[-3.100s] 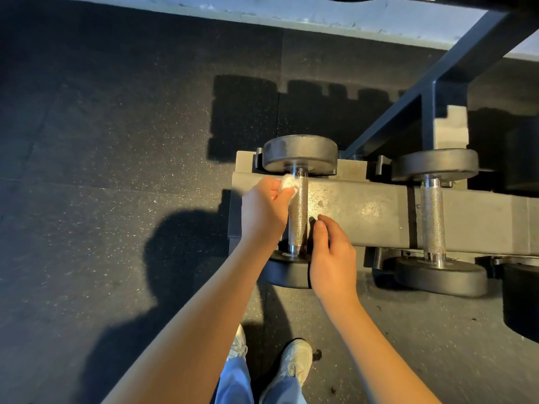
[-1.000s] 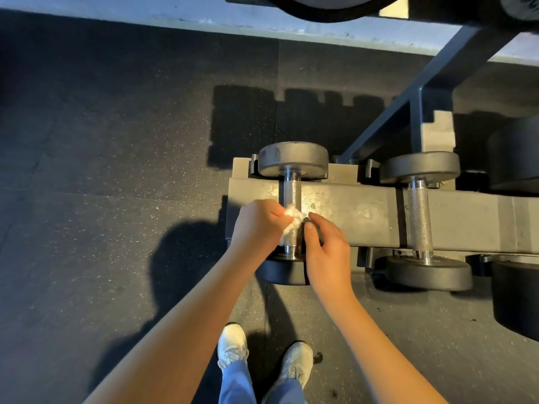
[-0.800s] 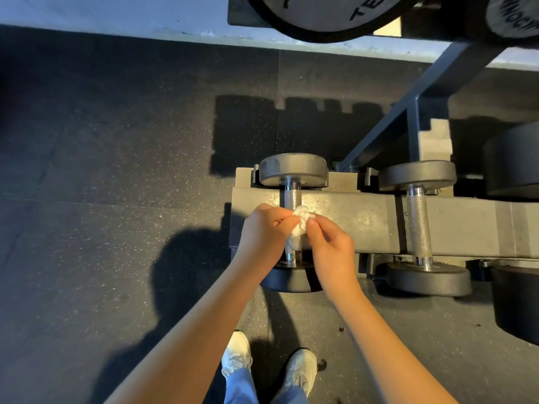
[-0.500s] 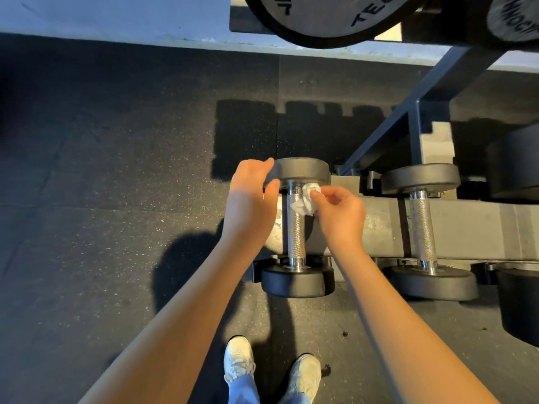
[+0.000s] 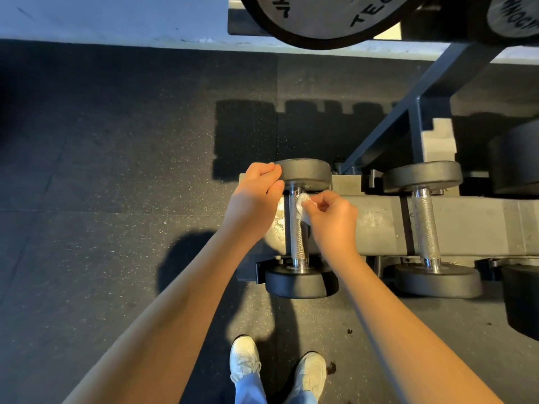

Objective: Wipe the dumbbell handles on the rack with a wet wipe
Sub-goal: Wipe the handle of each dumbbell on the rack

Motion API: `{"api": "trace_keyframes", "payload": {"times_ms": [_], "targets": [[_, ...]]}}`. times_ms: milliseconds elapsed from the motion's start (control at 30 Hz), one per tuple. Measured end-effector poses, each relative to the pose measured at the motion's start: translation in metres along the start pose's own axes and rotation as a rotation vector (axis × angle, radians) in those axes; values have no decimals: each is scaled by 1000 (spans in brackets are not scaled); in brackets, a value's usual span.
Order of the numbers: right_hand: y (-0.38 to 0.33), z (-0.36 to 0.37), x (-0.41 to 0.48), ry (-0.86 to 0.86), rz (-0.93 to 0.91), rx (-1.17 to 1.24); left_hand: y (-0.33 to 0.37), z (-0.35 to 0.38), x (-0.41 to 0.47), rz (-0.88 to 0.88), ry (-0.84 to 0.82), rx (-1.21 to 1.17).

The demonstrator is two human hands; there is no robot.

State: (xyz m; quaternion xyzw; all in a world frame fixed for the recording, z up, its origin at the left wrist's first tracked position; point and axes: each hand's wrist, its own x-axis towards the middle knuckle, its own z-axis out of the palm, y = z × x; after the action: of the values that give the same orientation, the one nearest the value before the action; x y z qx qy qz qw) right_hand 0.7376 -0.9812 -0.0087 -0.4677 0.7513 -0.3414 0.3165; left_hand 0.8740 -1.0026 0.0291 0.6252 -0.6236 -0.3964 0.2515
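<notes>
White wet wipe (image 5: 302,206) pinched between thumb and fingertips of the right grip (image 5: 332,221), pressed to the right side of the knurled steel handle (image 5: 297,239) just under the far head of the end dumbbell (image 5: 306,174). Curled over the left edge of that far head, the left grip (image 5: 253,198), thumb tucked beneath; dumbbell lying across the grey rack (image 5: 379,225), near a second dumbbell (image 5: 426,223) to the right. Above, black-rimmed weight plates (image 5: 320,16) with partial lettering, "TEC" legible, remainder cut off.
</notes>
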Motion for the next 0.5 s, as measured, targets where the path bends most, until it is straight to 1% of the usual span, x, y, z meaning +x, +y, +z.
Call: {"api": "trace_keyframes", "payload": {"times_ms": [67, 200, 333, 500], "targets": [[7, 0, -7, -29, -18, -7, -2, 0, 1, -3, -2, -4], [23, -13, -39, -184, -81, -107, -3, -1, 2, 17, -1, 14], [20, -22, -46, -303, 14, -195, 0, -3, 2, -5, -38, -12], [7, -27, -40, -419, 69, -370, 4, -9, 1, -25, -135, 46]]}}
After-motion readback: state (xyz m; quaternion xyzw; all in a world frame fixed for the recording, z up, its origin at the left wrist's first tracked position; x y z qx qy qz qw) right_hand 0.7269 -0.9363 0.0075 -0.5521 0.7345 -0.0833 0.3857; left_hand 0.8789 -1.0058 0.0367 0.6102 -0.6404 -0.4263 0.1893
